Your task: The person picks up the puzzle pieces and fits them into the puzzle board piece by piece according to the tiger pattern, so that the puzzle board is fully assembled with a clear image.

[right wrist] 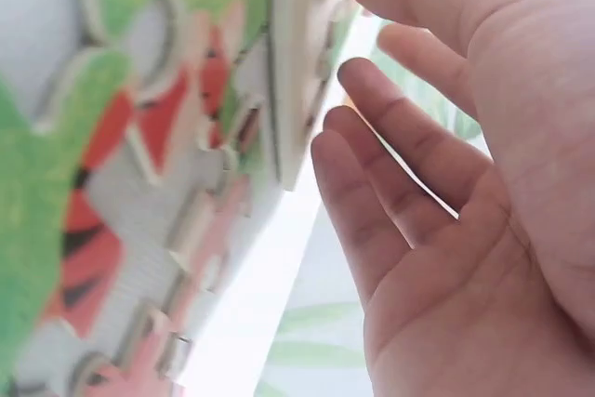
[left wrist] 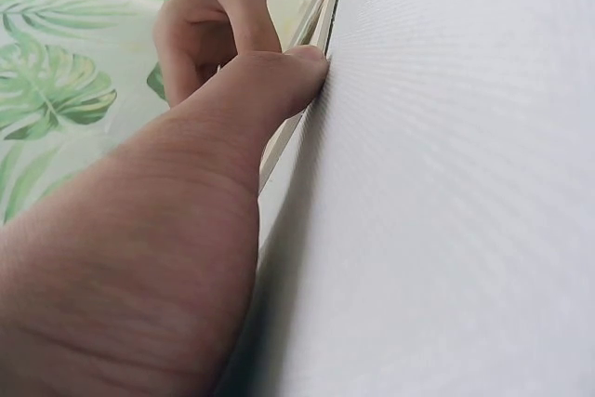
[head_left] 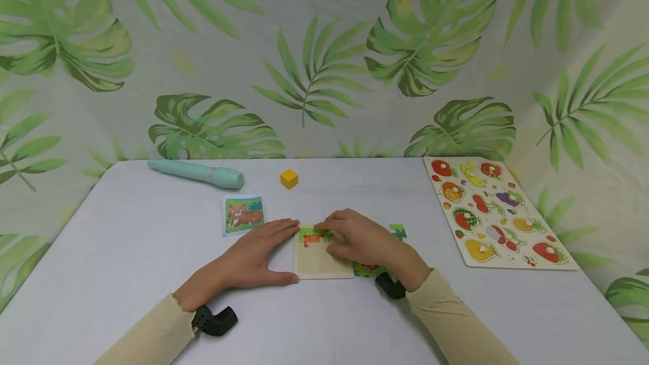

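Note:
A square wooden puzzle board (head_left: 321,263) lies on the white table, with green and orange jigsaw pieces (head_left: 310,237) along its far edge. My left hand (head_left: 253,258) rests at the board's left side, its thumb by the near left corner and its fingertips by the far left corner. Over the board, my right hand (head_left: 362,238) touches the pieces at the far edge with a fingertip; its thumb stands apart. In the right wrist view its other fingers (right wrist: 358,202) are loosely bent. Loose jigsaw pieces (head_left: 367,270) lie right of the board, partly hidden by the right arm.
Beyond the left hand lies a tiger picture card (head_left: 244,214). Behind it are a teal tapered case (head_left: 198,173) and a yellow cube (head_left: 289,178). A fruit peg puzzle (head_left: 492,213) lies at the right. Another green piece (head_left: 398,231) sits behind the right wrist.

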Action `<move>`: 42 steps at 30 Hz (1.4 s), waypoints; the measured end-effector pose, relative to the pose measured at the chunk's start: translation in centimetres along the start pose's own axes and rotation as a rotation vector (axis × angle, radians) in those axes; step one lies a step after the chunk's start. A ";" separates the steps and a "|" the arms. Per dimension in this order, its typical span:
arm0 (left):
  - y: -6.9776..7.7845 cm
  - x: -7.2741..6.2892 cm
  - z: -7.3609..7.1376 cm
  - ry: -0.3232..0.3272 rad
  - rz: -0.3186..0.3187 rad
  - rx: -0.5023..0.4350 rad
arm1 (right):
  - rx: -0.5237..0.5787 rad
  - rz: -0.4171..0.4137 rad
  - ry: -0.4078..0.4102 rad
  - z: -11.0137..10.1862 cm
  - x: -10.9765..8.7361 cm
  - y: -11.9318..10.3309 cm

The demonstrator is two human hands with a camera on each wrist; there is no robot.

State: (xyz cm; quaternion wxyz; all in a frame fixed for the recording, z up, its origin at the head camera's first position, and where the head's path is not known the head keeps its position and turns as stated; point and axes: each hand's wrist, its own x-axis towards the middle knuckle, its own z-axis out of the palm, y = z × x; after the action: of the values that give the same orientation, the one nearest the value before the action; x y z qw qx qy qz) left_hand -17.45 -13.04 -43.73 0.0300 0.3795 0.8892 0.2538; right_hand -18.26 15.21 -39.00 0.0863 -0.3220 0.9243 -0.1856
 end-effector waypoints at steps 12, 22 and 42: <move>-0.2 -0.1 0.1 0.003 -0.005 0.003 | 0.011 0.004 0.017 -1.6 -1.1 -0.8; -0.2 -0.1 0.2 -0.006 -0.009 -0.002 | -0.012 -0.007 0.031 -2.7 -2.2 -0.9; -0.2 0.1 0.2 -0.003 -0.003 0.015 | -0.015 -0.015 0.060 -4.6 -3.6 0.0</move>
State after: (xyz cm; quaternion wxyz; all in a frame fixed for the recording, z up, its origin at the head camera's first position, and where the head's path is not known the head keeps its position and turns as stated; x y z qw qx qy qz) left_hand -17.58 -13.04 -43.97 0.0291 0.3786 0.8917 0.2463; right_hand -16.77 18.75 -34.67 0.0547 -0.3239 0.9254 -0.1888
